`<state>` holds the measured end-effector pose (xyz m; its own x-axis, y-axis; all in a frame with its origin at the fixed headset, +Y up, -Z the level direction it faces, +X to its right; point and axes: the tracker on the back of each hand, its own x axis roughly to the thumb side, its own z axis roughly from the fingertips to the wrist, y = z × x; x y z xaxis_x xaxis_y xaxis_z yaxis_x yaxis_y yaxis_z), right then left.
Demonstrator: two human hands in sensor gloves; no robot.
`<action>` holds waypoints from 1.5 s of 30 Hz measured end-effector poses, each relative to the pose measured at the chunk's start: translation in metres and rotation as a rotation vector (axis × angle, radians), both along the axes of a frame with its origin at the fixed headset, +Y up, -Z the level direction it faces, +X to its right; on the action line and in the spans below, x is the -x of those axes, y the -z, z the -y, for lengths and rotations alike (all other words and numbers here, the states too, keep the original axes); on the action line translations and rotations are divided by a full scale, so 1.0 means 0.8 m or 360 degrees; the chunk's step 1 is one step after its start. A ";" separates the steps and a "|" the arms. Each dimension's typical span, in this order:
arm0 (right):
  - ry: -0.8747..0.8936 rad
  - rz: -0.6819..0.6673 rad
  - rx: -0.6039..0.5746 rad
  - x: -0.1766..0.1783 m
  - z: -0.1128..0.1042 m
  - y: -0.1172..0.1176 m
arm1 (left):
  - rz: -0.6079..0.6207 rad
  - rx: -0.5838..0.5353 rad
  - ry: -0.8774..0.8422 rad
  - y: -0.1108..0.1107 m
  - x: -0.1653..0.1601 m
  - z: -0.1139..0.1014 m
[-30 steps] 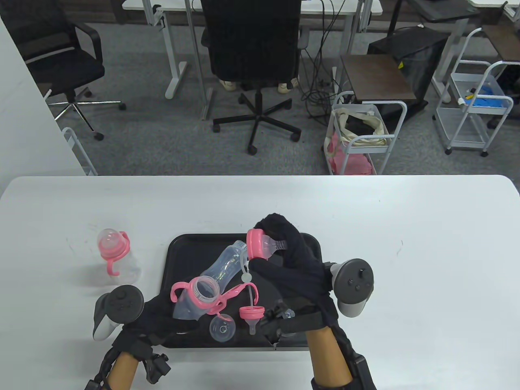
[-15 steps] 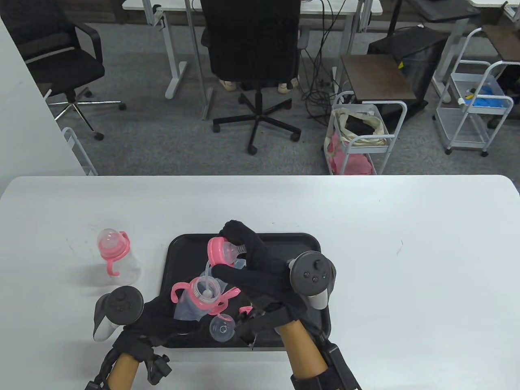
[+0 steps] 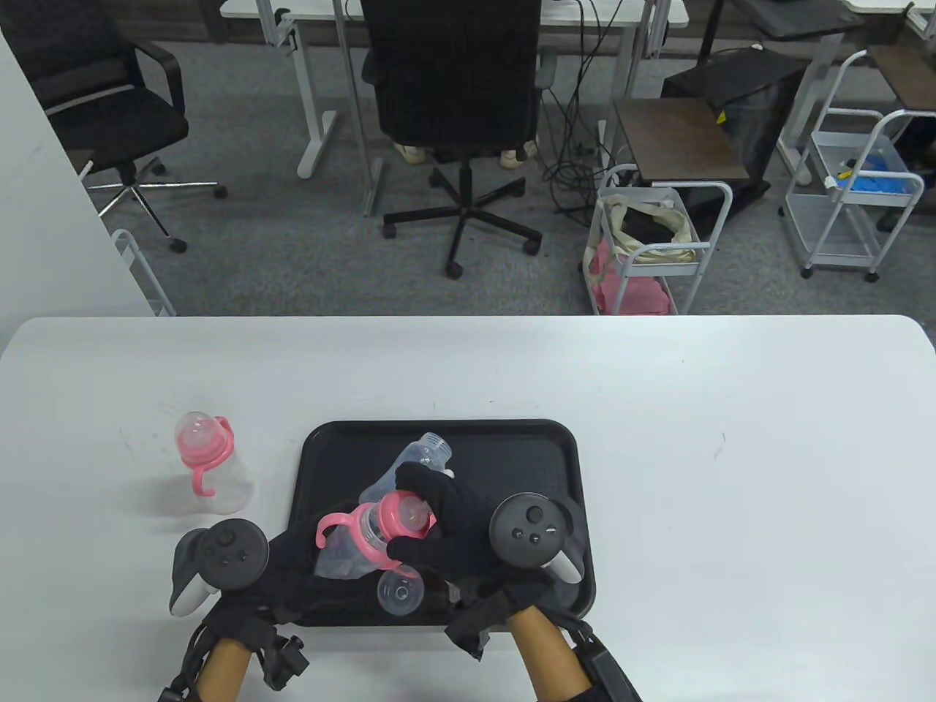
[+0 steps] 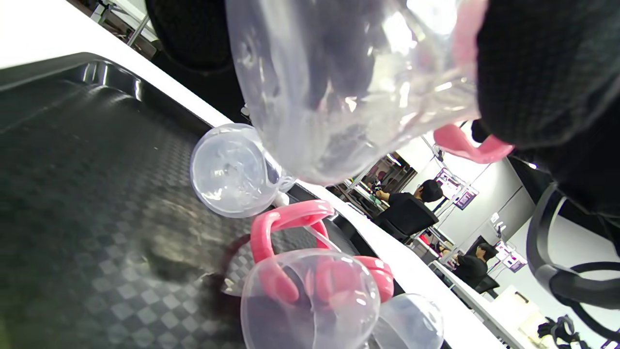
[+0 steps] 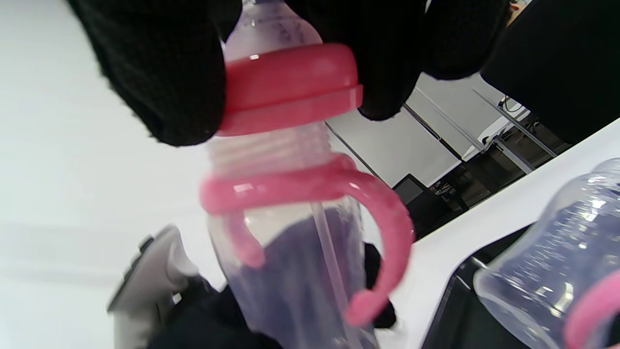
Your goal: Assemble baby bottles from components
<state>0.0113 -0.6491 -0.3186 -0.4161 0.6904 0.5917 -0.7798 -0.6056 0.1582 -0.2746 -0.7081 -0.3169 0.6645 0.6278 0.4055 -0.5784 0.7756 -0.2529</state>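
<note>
A clear bottle body point(image 3: 344, 552) with a pink handle ring point(image 3: 351, 528) is held tilted over the black tray point(image 3: 512, 446) by the left hand point(image 3: 292, 578), whose grip is clenched around the lower part of the body. A second ago the pink screw cap point(image 3: 404, 515), with its teat and dangling straw, was held up over the far part of the tray, well apart from this bottle; half a second ago the straw tip was at the bottle's mouth. Now the cap is seated on the neck by the right hand point(image 3: 453, 530), its grip closed around the cap. In the right wrist view the cap point(image 5: 288, 87) is pinched between gloved fingers point(image 5: 164, 82), the straw point(image 5: 334, 261) is seen inside the body, and bare threads point(image 5: 271, 150) are still visible between cap and handle ring, so the cap is judged to be placed but not yet screwed down. Twisting it tight appears to be the step in hand. On the tray a second clear bottle body point(image 3: 413, 464) lies on its side, and a clear dome cover point(image 3: 400, 591) rests near the front edge. A finished bottle point(image 3: 208, 461) stands on the desk point(image 3: 731, 475), left of the tray.
</note>
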 end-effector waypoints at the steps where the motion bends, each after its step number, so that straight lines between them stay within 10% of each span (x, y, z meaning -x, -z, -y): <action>1: 0.0032 -0.0036 0.0015 -0.001 0.004 0.000 | -0.0001 -0.0012 0.0051 -0.001 -0.001 0.000; 18: 0.0254 -0.0434 0.0448 -0.011 0.067 0.007 | 0.0267 0.0235 0.0152 0.002 -0.007 0.011; 28: 0.0149 0.0199 0.0280 -0.011 0.065 -0.004 | 0.0053 -0.0079 0.0298 -0.006 -0.016 0.001; 32: 0.0440 -0.0083 0.0423 -0.025 0.059 0.002 | 0.0083 0.0019 0.0099 -0.004 -0.007 0.002; 36: 0.1540 -0.0788 0.1034 -0.021 0.072 0.007 | 0.0168 0.0143 -0.0121 -0.001 -0.005 0.004; 45: 0.0886 -0.0797 0.0703 0.001 0.053 -0.005 | 0.0517 0.0455 -0.0387 0.001 -0.017 0.010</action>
<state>0.0109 -0.6916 -0.3148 0.2882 0.9258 0.2447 -0.7200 0.0410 0.6928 -0.2612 -0.7163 -0.3178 0.3530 0.8652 0.3562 -0.5899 0.5013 -0.6330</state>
